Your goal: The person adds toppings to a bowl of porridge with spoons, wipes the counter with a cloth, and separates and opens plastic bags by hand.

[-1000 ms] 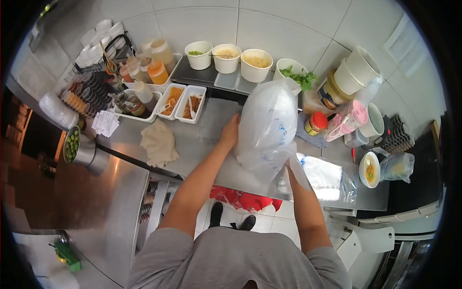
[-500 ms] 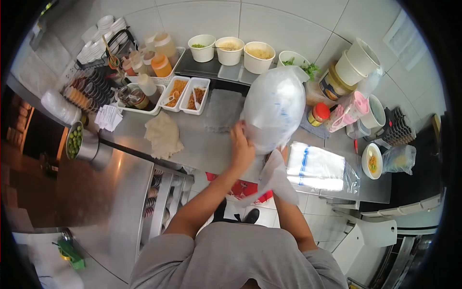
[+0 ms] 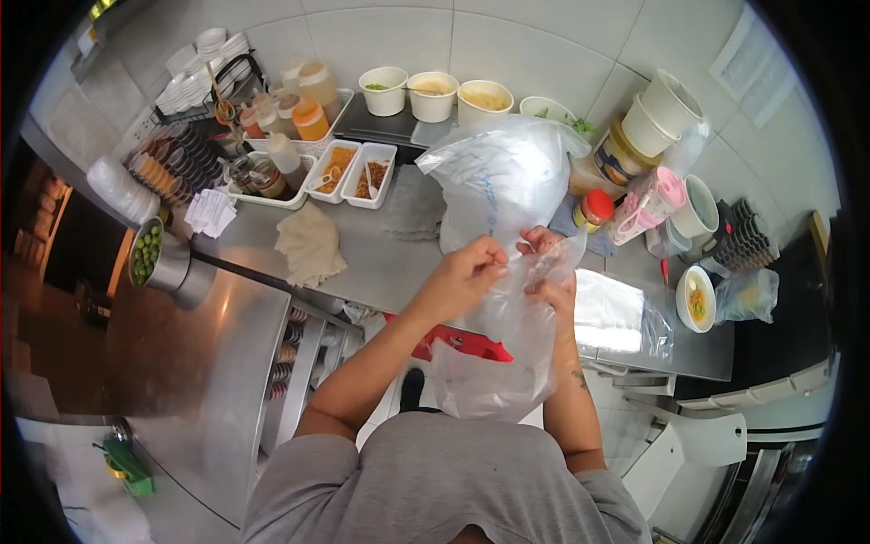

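A large, translucent plastic bag (image 3: pixel 512 172) with blue print stands puffed up on the steel counter. Its gathered neck runs between my hands, and the loose end hangs over the counter's front edge. My right hand (image 3: pixel 548 272) is closed around the gathered plastic. From the other side, my left hand (image 3: pixel 469 270) pinches at the same neck with bent fingers; the exact grip is partly hidden. What the bag contains cannot be made out. To the right of my right hand lies a flat stack of clear plastic bags (image 3: pixel 612 313).
White tubs of food (image 3: pixel 430 102) line the back. Two trays of toppings (image 3: pixel 367 177), sauce bottles (image 3: pixel 308 118) and a beige cloth (image 3: pixel 310 243) are at left. A red-lidded jar (image 3: pixel 594 210), pink container (image 3: pixel 648 207) and bowl of food (image 3: pixel 697 299) stand at right.
Both hands have risen to the bag's neck; my right hand has come into view gripping it. The puffed part has tipped and spread leftward, and the loose end hangs wider.
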Motion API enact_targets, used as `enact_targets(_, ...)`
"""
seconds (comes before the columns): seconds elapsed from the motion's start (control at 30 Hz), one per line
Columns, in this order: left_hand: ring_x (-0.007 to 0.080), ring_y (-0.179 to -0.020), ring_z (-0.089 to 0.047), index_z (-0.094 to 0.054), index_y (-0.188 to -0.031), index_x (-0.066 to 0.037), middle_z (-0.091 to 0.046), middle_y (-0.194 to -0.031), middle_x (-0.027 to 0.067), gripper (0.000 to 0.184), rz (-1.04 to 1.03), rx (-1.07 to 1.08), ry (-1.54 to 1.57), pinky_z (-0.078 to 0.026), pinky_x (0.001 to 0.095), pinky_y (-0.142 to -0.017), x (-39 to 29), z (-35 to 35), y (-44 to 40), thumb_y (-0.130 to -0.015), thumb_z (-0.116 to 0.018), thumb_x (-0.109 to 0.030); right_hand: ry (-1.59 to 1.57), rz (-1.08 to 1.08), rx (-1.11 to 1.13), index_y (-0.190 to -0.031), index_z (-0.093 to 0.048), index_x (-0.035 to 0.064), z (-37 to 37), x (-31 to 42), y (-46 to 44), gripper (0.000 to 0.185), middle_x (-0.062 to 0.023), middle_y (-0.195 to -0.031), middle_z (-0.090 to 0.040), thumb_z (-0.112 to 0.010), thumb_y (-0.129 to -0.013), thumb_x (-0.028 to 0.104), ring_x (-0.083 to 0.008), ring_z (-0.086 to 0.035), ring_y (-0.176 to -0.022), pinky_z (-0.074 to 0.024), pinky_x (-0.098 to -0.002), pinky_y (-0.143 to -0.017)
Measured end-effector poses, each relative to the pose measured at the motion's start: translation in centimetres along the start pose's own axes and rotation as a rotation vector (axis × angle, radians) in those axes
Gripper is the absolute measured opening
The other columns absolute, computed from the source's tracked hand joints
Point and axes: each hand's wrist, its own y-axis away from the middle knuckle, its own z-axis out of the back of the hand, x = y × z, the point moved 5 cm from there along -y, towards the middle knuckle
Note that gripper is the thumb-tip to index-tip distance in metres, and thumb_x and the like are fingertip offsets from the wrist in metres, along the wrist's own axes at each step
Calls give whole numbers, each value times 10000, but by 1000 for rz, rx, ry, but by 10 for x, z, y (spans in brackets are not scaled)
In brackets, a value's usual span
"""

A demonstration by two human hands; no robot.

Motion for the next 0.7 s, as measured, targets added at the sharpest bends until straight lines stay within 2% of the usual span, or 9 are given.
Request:
enact_targets(0.03,212,-617,-540,-533,-883,2,-568,-753,106,193,73,-14,58,-439,312,-609,7,5,3,-847,-618,-168,49,-12,-2,-1006,-471,61,6,-2,1,459,-88,-1046,-464,-483,-551,1,-186,-470,-956,-366,-294,-891)
enact_targets(0.13,112,-669,-482,-541,-872,2,-533,-708,28,222,93,-75,-228,-422,269,-644,4,18,15,-903,-553,-218,97,-205,3,-1117,-464,36,14,-23,7,539,-59,-1000,-488,-482,-581,-16,-150,-487,-905,-389,-257,-819)
enact_targets(0.23,107,-661,-461,-537,-832,9,-521,-680,30,244,104,-208,-246,-409,276,-618,7,24,20,-913,-535,-221,165,-301,-59,-1180,-454,22,6,-25,15,558,-23,-950,-502,-489,-624,-14,-112,-494,-844,-396,-227,-752)
enact_targets(0.33,157,-647,-501,-524,-816,13,-536,-689,68,203,13,-197,-343,-414,298,-618,0,25,20,-892,-548,-175,163,-301,-78,-1198,-457,21,-1,-19,17,543,-11,-932,-504,-493,-657,-12,-99,-493,-821,-396,-220,-739)
enact_targets(0.43,229,-646,-535,-519,-803,13,-556,-710,116,165,-273,-189,-494,-411,310,-609,-13,14,19,-855,-571,-134,158,-334,-47,-1182,-478,23,-3,-17,20,509,-10,-923,-508,-511,-676,-10,-97,-496,-818,-400,-228,-746)
enact_targets(0.53,274,-628,-521,-515,-800,11,-543,-715,144,119,-393,-347,-743,-411,327,-598,-21,5,19,-819,-579,-87,50,-424,-31,-1154,-498,18,-6,-23,26,468,-20,-935,-527,-559,-690,8,-107,-513,-834,-407,-240,-753)
enact_targets(0.57,255,-621,-512,-512,-793,6,-536,-707,125,115,-452,-397,-796,-407,327,-590,-26,4,19,-836,-563,-88,-7,-463,-31,-1144,-504,16,-7,-27,30,455,-25,-943,-536,-578,-694,16,-112,-521,-842,-410,-244,-755)
enact_targets(0.63,219,-606,-495,-507,-779,-3,-522,-693,88,129,-567,-500,-902,-399,327,-574,-37,4,21,-872,-530,-89,-20,-345,-67,-1128,-506,9,-15,-13,27,427,-38,-966,-558,-606,-714,45,-125,-538,-864,-418,-254,-764)
enact_targets(0.7,181,-594,-478,-501,-780,-24,-498,-671,45,150,-235,-412,-394,-397,312,-559,-22,13,15,-905,-497,-108,-160,-304,35,-1139,-501,-1,-15,-10,26,428,-45,-981,-575,-613,-734,79,-142,-547,-889,-421,-272,-787)
